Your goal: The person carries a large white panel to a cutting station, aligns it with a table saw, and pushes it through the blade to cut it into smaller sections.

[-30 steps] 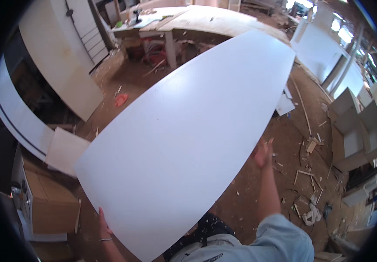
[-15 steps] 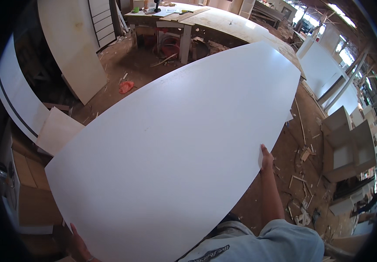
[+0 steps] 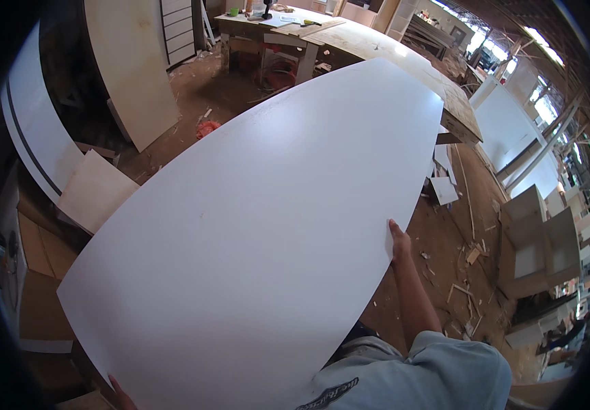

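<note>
A large white panel [image 3: 261, 225] fills the middle of the view, held out in front of my body. My right hand [image 3: 399, 243] grips its right edge, thumb on the upper face and the other fingers hidden beneath. At the lower left, my left hand [image 3: 121, 395] clasps the near left edge; only its thumb side shows before the picture ends. The panel's far end reaches in front of a long workbench [image 3: 404, 65]; whether it touches the bench I cannot tell.
Tall boards [image 3: 131, 68] lean at the left, beside a pale offcut [image 3: 97, 191]. A red scrap [image 3: 207, 128] lies on the dirt floor. Wood strips [image 3: 465, 294] and debris litter the ground at right, near open cabinet boxes [image 3: 537, 239]. A dark power tool [image 3: 267, 8] stands on the bench.
The panel and both hands have shifted left and somewhat lower-left in view. More white scraps show beyond the panel's right edge. Both hands keep their hold.
</note>
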`<state>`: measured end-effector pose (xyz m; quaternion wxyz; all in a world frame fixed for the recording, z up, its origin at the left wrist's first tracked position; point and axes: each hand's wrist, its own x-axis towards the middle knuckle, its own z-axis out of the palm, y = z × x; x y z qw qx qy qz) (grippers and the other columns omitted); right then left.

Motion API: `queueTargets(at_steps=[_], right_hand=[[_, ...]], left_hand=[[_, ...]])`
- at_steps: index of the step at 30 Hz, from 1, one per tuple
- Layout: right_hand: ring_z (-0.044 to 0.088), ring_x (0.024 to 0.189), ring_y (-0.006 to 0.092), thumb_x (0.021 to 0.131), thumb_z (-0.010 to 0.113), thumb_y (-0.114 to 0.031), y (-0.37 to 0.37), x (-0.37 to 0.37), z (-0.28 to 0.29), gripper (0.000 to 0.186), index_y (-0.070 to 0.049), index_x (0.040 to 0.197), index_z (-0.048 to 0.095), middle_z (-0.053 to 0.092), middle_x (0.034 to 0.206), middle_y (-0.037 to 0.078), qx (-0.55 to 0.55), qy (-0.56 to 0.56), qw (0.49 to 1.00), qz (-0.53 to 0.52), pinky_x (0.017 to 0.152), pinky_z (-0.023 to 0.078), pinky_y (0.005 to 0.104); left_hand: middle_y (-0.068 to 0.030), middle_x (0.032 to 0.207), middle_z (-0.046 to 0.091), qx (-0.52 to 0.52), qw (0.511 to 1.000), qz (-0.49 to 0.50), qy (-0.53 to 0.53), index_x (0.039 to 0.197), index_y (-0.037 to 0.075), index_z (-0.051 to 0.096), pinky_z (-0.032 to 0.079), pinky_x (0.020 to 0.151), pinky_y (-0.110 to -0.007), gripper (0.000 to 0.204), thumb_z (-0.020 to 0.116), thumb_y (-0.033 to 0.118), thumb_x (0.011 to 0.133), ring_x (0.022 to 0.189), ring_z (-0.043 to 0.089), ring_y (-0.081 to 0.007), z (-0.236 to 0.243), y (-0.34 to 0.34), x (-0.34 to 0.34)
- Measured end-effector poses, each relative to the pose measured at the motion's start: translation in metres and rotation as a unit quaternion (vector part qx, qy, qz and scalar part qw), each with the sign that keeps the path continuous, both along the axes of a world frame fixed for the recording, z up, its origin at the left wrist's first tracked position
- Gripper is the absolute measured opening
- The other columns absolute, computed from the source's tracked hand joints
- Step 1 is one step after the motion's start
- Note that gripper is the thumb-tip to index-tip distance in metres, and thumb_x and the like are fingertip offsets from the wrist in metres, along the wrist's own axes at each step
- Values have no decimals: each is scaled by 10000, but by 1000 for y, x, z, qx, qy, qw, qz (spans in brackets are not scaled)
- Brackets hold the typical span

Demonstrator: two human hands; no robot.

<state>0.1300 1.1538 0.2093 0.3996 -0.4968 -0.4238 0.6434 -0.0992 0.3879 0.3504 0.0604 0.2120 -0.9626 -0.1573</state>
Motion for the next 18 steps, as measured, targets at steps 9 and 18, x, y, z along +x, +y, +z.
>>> queueTargets(at_steps=[9, 18], right_hand=[[673, 957, 241, 959, 717, -345, 14, -59, 2, 533, 59, 1287, 601, 690, 1147, 126, 43, -11, 995, 90, 850, 553, 386], [653, 1030, 224, 975, 682, -316, 19, -127, 1, 543, 76, 1336, 578, 664, 1219, 133, 43, -9, 988, 146, 898, 529, 354]], left_hand=[[-351, 1373, 555, 54, 997, 55, 27, 1342, -106, 557, 370, 1147, -456, 860, 489, 672, 981, 1273, 535, -465, -12, -1, 36], [-340, 1382, 551, 140, 985, 99, 21, 1354, -96, 547, 375, 1143, -458, 860, 481, 676, 982, 1276, 534, -459, -35, -12, 45]])
